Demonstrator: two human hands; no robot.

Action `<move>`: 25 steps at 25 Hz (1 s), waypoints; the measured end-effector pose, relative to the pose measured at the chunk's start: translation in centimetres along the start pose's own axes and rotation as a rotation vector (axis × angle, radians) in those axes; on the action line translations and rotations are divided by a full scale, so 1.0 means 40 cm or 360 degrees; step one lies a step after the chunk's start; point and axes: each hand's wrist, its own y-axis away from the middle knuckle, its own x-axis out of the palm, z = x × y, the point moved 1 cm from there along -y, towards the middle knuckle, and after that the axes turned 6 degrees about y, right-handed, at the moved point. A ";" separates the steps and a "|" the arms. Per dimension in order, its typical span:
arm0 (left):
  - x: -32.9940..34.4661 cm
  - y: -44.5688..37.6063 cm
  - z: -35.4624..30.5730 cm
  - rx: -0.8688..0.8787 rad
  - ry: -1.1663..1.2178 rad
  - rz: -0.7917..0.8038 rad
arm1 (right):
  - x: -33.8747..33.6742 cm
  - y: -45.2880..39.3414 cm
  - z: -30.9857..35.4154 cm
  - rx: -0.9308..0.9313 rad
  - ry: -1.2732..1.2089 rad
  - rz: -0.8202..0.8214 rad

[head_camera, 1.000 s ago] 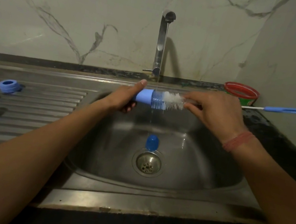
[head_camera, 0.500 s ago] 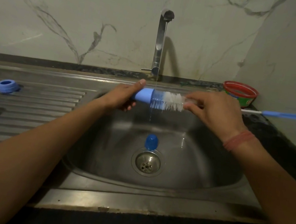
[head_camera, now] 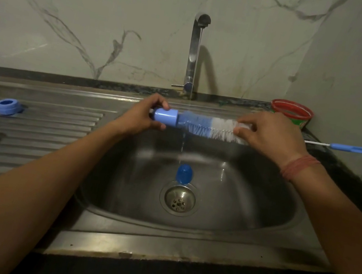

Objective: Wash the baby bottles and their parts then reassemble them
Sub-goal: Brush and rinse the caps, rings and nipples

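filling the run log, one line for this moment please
left hand grips blue bottle collar | right hand holds blue-white bristle brush | thin tap stream running

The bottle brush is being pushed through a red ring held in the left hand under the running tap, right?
Not quite: the head view shows the ring is blue, not red. The left hand holds it while the right hand grips the bottle brush, whose bristles pass through it under the thin stream from the tap.
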 end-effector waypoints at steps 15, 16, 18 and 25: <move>0.158 0.020 -0.131 -0.0599 0.1486 0.0163 | 0.023 0.010 0.099 -0.0137 -0.0405 -0.0107; 0.167 0.019 -0.137 -0.0600 0.1502 0.0168 | 0.020 0.011 0.102 -0.0148 -0.0418 -0.0110; 0.161 0.010 -0.146 -0.0554 0.1627 0.0048 | 0.011 0.012 0.105 -0.0160 -0.0450 -0.0126; 0.105 0.000 -0.145 -0.0425 0.1717 -0.0239 | 0.014 0.023 0.124 -0.0233 -0.0477 -0.0100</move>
